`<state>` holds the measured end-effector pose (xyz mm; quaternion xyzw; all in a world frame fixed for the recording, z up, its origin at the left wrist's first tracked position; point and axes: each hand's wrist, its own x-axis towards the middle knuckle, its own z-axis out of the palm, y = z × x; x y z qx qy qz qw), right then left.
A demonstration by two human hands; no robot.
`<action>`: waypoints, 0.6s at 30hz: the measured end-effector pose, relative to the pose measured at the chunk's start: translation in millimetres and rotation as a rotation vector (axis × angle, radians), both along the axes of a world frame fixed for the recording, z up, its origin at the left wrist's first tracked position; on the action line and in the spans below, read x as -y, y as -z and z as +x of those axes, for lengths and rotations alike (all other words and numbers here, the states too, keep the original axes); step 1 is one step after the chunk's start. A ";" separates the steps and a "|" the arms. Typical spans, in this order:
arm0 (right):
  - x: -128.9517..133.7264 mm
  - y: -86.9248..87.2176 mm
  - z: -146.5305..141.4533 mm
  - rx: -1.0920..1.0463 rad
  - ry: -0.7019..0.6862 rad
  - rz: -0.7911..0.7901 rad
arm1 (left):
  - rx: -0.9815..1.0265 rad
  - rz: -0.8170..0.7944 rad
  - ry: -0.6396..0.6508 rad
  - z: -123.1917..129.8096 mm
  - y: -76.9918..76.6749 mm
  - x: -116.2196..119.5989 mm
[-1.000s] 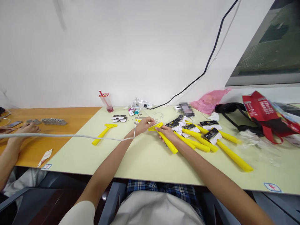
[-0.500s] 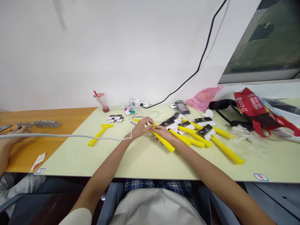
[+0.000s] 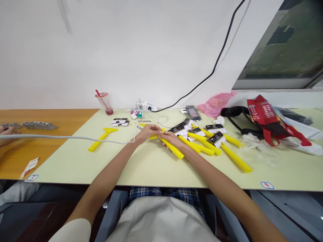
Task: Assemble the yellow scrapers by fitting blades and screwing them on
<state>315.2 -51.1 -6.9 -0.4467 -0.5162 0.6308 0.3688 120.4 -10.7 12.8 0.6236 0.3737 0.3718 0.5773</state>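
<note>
White wall (image 3: 151, 53) behind, pale worktop (image 3: 141, 168) below, and at the centre of our clock, twelve at the wall, it's the yellow tool (image 3: 174, 149), held by both hands! Left hand (image 3: 148, 132) up at the crosspiece, fingers drawn in close, pinching the yellow; whether anything small is tucked in there too, can't tell from here. Right hand (image 3: 171, 137) at the neck, fingers curled round the handle, hardly a gap showing.

Now the handling: looks like light, stiff plastic, tough rather than fragile, perhaps a touch slick along those smooth sides. Best hold, I'd judge, is the handle just below the crosspiece, other hand steadying the head.

And what a slant! Long axis runs with the crosspiece end out between ten and eleven, handle end back between four and five. Over at nine, well apart, lies a loose yellow tool (image 3: 99, 142), its crosspiece aimed between one and two. Across at three, a pile of yellow tools (image 3: 236, 158) with black-and-white cards (image 3: 217, 138). Cup (image 3: 104, 104) at ten, close to the wall.
</note>
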 end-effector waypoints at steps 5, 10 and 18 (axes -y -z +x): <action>2.4 -2.7 0.1 -0.017 -0.018 0.009 | 0.082 -0.164 -0.015 3.3 0.6 0.1; 4.5 -6.0 -0.9 -0.001 0.003 0.001 | 0.107 -0.196 -0.018 5.3 0.5 1.1; 0.8 -1.1 -0.3 0.001 -0.012 0.002 | 0.096 -0.148 -0.036 7.7 3.1 2.7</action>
